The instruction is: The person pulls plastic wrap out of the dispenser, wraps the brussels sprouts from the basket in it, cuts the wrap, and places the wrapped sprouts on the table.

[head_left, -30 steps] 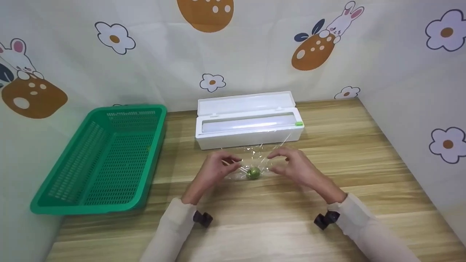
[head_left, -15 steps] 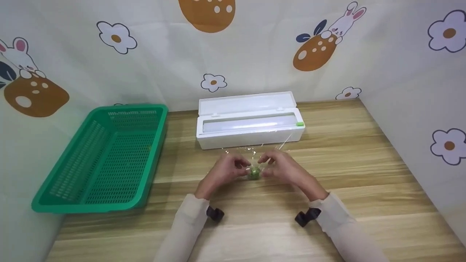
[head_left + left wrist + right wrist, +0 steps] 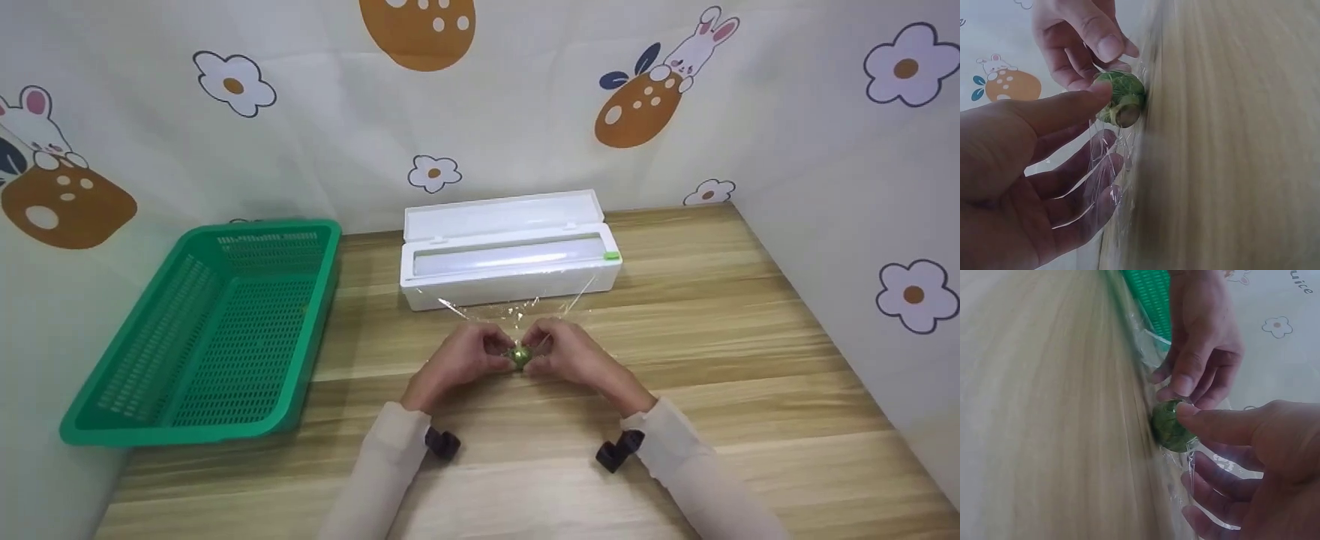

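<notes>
A small green Brussels sprout [image 3: 520,355] with a cut stem end lies low at the wooden table, between both hands. Clear cling film [image 3: 448,304] stretches from the dispenser box down to it and wraps about it in creases. My left hand [image 3: 466,354] holds the sprout from the left; in the left wrist view its thumb [image 3: 1098,93] rests on the leaves, with the other fingers curved behind the film. From the right, my right hand [image 3: 568,350] holds it too, thumb [image 3: 1190,412] on the sprout and the other fingers bent behind the film.
The white cling film box [image 3: 517,291] stands behind the hands, its lid [image 3: 502,214] raised and a green slider [image 3: 612,256] at its right end. At the left sits a green plastic basket [image 3: 196,435]. Patterned cloth [image 3: 510,112] walls the table at the back and sides.
Both hands have come inward and met at the Brussels sprout, where before they were apart holding the film. The film now pulls into a narrower, creased fan from the box.
</notes>
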A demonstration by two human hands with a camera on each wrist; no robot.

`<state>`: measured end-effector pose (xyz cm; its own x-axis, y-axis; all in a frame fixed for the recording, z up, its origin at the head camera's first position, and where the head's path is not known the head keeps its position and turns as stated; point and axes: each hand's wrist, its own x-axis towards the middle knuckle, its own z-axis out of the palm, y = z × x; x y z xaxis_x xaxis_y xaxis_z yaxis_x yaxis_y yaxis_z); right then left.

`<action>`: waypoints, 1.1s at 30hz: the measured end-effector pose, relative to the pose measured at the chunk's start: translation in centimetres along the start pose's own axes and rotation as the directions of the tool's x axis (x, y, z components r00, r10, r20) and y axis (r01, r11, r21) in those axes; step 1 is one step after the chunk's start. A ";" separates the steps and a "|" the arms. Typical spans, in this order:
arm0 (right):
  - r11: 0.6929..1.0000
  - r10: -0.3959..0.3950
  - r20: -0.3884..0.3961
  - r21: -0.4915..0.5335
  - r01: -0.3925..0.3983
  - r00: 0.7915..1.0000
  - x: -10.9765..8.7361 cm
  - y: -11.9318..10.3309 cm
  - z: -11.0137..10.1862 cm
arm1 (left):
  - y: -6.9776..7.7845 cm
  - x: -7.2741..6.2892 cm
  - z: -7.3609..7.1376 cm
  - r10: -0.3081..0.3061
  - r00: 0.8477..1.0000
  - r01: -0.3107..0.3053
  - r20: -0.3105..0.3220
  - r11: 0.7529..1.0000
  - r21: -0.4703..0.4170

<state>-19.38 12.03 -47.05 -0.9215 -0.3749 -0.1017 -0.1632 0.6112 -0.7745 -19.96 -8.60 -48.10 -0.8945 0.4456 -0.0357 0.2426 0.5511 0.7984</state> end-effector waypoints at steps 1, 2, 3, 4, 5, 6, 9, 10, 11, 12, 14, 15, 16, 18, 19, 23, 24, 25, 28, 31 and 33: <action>1.000 0.002 -0.003 0.014 -0.002 1.000 0.0 0.0 0.1 | 0.0 0.0 0.0 -0.005 1.000 0.005 0.003 1.000 0.002; 1.000 0.003 -0.007 0.026 -0.002 1.000 0.1 0.1 0.2 | 0.1 0.0 -0.1 -0.006 1.000 0.006 0.005 1.000 0.004; 0.999 0.001 -0.013 0.036 -0.001 1.000 0.1 0.2 0.2 | 0.1 0.0 -0.1 -0.006 1.000 0.006 0.008 1.000 0.008; 0.999 -0.001 -0.019 0.044 0.002 1.000 0.1 0.3 0.3 | 0.1 0.0 -0.1 -0.008 1.000 0.008 0.012 1.000 0.009; 0.999 -0.001 -0.026 0.051 0.002 1.000 0.1 0.3 0.4 | 0.2 0.0 -0.1 -0.009 1.000 0.009 0.015 1.000 0.011; 0.998 -0.002 -0.033 0.060 0.004 0.999 0.1 0.4 0.4 | 0.2 0.0 -0.1 -0.009 1.000 0.008 0.020 1.000 0.011; 0.997 0.002 -0.055 0.075 0.002 0.998 0.2 0.7 0.6 | 0.1 0.0 0.1 0.008 1.000 -0.008 0.027 1.000 0.016; 0.997 0.006 -0.058 0.079 -0.002 0.998 0.2 0.8 0.7 | 0.1 0.0 0.2 0.013 1.000 -0.013 0.024 1.000 0.016; 0.997 0.011 -0.060 0.082 -0.006 0.998 0.2 0.9 0.7 | 0.0 0.0 0.3 0.017 1.000 -0.017 0.019 1.000 0.019; 0.996 0.015 -0.060 0.084 -0.010 0.998 0.2 0.9 0.8 | -0.1 0.0 0.3 0.019 1.000 -0.020 0.012 1.000 0.021; 0.996 0.025 -0.056 0.081 -0.020 0.998 0.3 0.9 0.8 | -0.1 0.0 0.5 0.020 1.000 -0.019 -0.010 1.000 0.016; 0.997 0.026 -0.056 0.077 -0.022 0.998 0.3 0.9 0.8 | -0.2 0.0 0.6 0.013 1.000 -0.013 -0.020 1.000 0.009; 0.997 0.030 -0.057 0.076 -0.025 0.998 0.4 0.9 0.8 | -0.2 0.0 0.6 0.005 1.000 -0.005 -0.030 1.000 0.000; 0.997 0.030 -0.068 0.073 -0.025 0.997 0.4 0.8 0.7 | -0.1 0.0 0.6 0.004 0.999 -0.004 -0.048 1.000 -0.006; 0.997 0.029 -0.070 0.074 -0.023 0.997 0.5 0.7 0.7 | -0.1 0.0 0.6 0.005 0.999 -0.005 -0.053 1.000 -0.009; 0.998 0.011 -0.081 0.055 -0.006 0.997 0.6 0.5 0.6 | -0.1 0.1 0.6 0.023 0.998 -0.023 -0.055 1.000 0.004; 0.999 0.007 -0.080 0.048 -0.003 0.997 0.6 0.4 0.6 | -0.1 0.1 0.6 0.027 0.998 -0.026 -0.051 1.000 0.006; 0.999 0.001 -0.082 0.035 0.002 0.997 0.6 0.4 0.6 | 0.0 0.1 0.5 0.031 0.998 -0.031 -0.046 0.999 0.013; 1.000 0.000 -0.094 0.006 0.001 0.996 0.8 0.2 0.7 | 0.0 0.1 0.4 0.041 0.999 -0.039 -0.033 0.999 0.037; 1.000 -0.007 -0.114 -0.021 0.004 0.993 0.8 0.1 0.8 | 0.1 0.0 0.2 0.021 0.999 -0.020 -0.027 0.999 0.050; 0.999 0.001 -0.121 -0.034 -0.005 0.993 0.9 0.1 0.8 | 0.2 -0.1 0.2 -0.004 0.999 0.006 -0.033 0.999 0.045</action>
<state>-19.91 11.18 -47.72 -0.9576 -0.2870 -0.0257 -0.1705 0.6363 -0.7524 -19.77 -8.43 -48.04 -0.9074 0.4199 -0.0194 0.2541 0.5846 0.7705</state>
